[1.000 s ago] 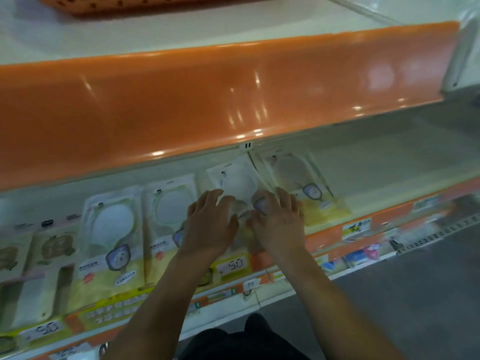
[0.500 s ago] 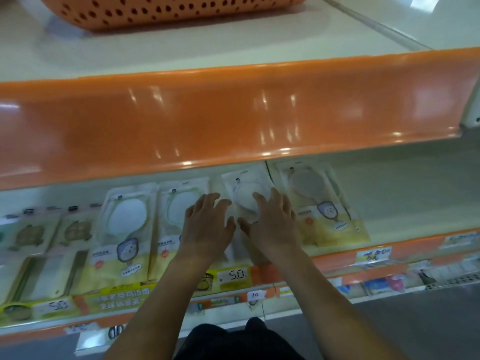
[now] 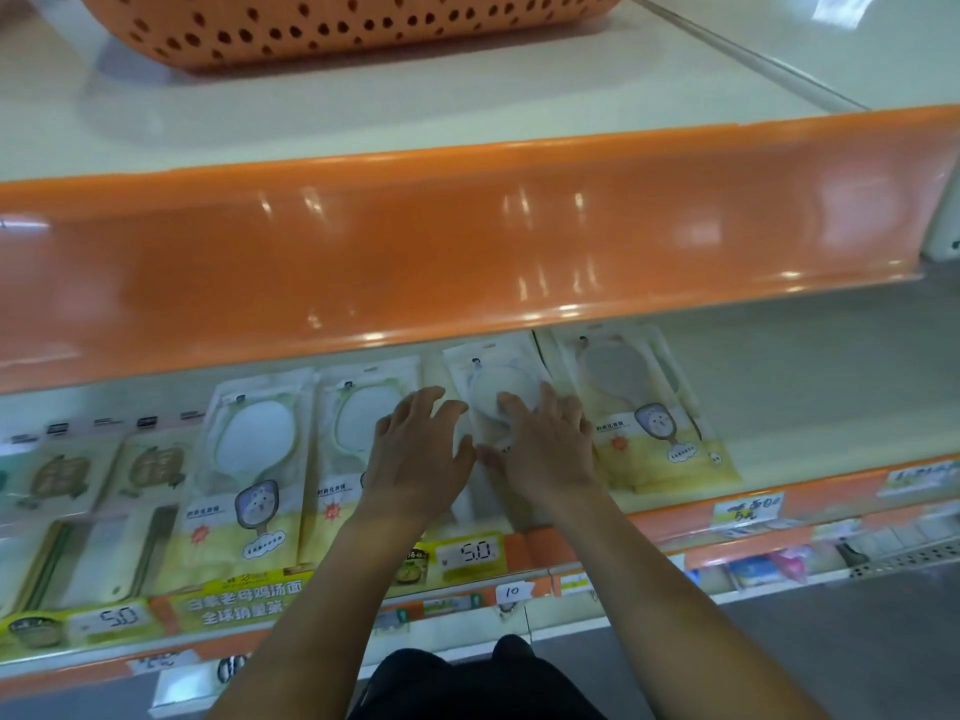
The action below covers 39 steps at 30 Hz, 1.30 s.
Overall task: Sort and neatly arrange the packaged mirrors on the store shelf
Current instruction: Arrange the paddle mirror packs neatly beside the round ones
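Observation:
Several packaged hand mirrors lie in a row on the white shelf (image 3: 810,402). One packaged mirror (image 3: 254,459) is at the left, a second (image 3: 353,407) is beside it, and a fourth (image 3: 644,407) is at the right end. Between them lies the third packaged mirror (image 3: 493,374), slightly tilted. My left hand (image 3: 415,454) lies flat with spread fingers over the gap between the second and third packs. My right hand (image 3: 545,449) presses flat on the third pack, covering its lower half. Neither hand grips anything.
An orange shelf front (image 3: 467,252) overhangs the row closely. An orange perforated basket (image 3: 337,23) stands on the shelf above. Other flat packs (image 3: 150,470) lie further left. Price tags (image 3: 470,553) line the shelf edge. Bare shelf extends to the right of the row.
Both hands slid a little further back along the middle pack, and it now lies straighter beside its neighbours. The view has dropped, bringing the basket above into sight.

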{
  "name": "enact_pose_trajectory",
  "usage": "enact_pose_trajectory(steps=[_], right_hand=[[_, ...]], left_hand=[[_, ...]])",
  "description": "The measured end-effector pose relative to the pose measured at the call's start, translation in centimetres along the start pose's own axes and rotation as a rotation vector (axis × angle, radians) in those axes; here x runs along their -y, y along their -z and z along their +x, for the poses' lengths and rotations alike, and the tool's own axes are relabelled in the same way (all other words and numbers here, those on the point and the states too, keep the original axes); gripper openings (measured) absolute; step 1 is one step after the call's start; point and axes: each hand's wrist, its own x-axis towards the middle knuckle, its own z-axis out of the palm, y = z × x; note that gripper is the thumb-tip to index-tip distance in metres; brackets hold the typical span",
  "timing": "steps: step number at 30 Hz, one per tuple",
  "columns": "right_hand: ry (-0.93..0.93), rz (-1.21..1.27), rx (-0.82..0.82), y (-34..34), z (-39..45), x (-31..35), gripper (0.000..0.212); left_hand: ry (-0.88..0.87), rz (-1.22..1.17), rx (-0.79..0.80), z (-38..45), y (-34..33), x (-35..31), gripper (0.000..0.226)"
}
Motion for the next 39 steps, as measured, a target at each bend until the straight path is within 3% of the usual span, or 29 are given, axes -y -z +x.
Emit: enact_pose_trajectory(steps=[19,27,32,39], right_hand=[[0.058,0.037,-0.067,0.4,-1.3,-0.8,0.04],[0.033,0.088,-0.023,0.4,-1.6,-0.7,0.034],[0.073,0.17,-0.096,-0.5,-1.6,0.2,0.031],[-0.045,0.085,-0.085,-1.1,-1.9,1.5,0.032]], left_hand=[[0.056,-0.031,0.004,-1.5,-0.9,-1.3,0.042],[0.07,-0.043,-0.046,-2.5,-0.9,-1.0,0.041],[0.086,-0.042,-0.058,-3.1,-0.4,0.3,0.041],[0.055,-0.08,-0.053,-3.6,1.0,2.9,0.04]])
